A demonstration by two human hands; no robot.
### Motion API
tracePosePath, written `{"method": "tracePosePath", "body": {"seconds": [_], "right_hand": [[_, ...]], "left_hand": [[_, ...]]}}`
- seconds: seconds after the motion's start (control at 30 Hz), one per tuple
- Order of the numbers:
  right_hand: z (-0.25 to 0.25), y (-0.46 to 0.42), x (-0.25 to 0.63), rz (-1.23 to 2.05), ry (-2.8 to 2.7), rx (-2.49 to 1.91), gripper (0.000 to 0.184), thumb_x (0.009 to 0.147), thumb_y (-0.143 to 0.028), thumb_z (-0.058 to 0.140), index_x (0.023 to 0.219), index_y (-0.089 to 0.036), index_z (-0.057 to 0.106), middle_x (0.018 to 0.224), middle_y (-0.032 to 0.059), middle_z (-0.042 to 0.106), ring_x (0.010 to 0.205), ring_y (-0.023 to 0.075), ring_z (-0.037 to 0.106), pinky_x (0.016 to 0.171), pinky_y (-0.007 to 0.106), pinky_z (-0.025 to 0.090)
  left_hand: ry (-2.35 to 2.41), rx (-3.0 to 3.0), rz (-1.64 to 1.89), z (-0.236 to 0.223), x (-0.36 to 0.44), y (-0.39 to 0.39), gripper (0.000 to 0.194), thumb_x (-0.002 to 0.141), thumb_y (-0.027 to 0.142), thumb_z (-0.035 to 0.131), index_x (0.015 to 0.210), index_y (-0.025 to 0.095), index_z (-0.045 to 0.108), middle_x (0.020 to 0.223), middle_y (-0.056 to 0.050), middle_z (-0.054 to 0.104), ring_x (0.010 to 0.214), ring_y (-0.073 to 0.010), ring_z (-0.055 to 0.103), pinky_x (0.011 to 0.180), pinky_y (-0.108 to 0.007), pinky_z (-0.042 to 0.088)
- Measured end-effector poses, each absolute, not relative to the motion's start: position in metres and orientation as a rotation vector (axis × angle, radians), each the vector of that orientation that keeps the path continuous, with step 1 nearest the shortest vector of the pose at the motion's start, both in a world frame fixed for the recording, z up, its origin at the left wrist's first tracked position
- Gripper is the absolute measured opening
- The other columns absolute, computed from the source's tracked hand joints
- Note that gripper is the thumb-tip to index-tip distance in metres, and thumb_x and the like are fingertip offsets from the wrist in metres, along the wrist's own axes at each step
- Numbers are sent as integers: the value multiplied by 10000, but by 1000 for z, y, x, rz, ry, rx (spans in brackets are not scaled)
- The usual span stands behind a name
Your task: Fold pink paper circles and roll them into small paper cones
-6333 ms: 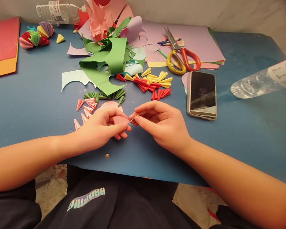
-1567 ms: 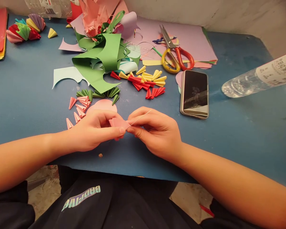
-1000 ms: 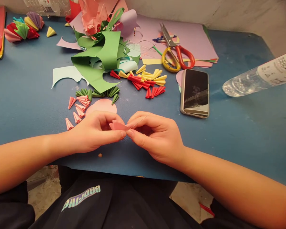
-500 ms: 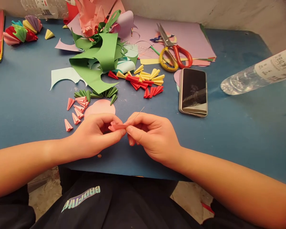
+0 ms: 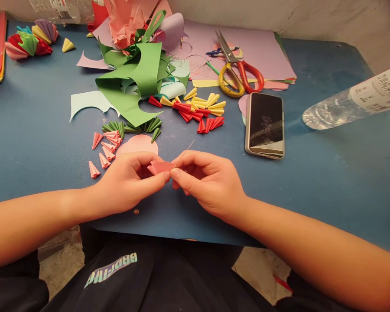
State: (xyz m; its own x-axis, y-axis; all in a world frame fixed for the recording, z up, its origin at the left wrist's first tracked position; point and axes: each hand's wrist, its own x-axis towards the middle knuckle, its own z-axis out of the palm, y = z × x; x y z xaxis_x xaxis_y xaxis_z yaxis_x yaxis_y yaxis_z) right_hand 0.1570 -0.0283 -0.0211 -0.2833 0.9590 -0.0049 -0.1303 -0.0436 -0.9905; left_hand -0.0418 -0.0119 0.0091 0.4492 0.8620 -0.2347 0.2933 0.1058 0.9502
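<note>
Between my two hands, close to the table's front edge, is a pink paper piece [image 5: 161, 167] with a rolled end at its left. My left hand [image 5: 130, 180] pinches it from the left. My right hand [image 5: 211, 180] grips its pointed right end between thumb and finger. A thin needle-like stick [image 5: 186, 149] slants up from the right fingertips. Just behind the left hand lie flat pink paper rounds [image 5: 138, 144]. Several folded pink paper cones [image 5: 104, 161] are scattered to its left, with green cones [image 5: 151, 125] behind them.
Red and yellow paper cones [image 5: 195, 108] lie mid-table, near green paper scraps [image 5: 146, 71]. Scissors [image 5: 230, 73] rest on lilac sheets [image 5: 260, 47]. A phone [image 5: 265, 123] and a tilted water bottle [image 5: 344, 102] are at right. Folded coloured paper pieces [image 5: 30, 41] sit at the far left.
The pink piece has turned, so more of its flat face shows. The right fingers have curled in slightly, and the thin stick has shifted a little left and up.
</note>
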Motion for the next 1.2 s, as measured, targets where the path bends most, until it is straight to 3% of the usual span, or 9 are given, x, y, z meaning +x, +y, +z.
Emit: {"method": "tracePosePath", "body": {"seconds": [0.13,0.57,0.93,1.2], "right_hand": [[-22,-24,159,1484,-1323,-990,130,866,-252,830,828,-154,754,716,2,697,579,87,603,494,213,481],[-20,-21,163,1561,-1351,-894,239,878,-362,851,795,-164,747,757,8,700,557,91,631,540,239,540],[-24,-21,161,1403,-1424,-885,61,919,-205,785,862,-185,776,809,16,739,647,105,622,601,260,514],[-24,-25,161,1462,-1372,-848,64,904,-158,794,852,-196,794,805,-17,748,632,70,617,639,232,523]], "left_hand": [[1111,1478,551,7,-43,-10,189,835,319,788,837,136,743,695,5,594,642,-118,519,541,-210,414],[1028,1471,496,6,-48,-8,266,906,405,717,845,147,704,715,5,550,670,-123,485,566,-224,400],[1057,1335,447,6,-49,-5,290,859,408,771,885,129,695,714,11,555,686,-126,482,584,-244,360],[1022,1291,424,6,-49,-5,260,845,364,794,813,138,669,723,18,558,702,-113,469,604,-234,356]]}}
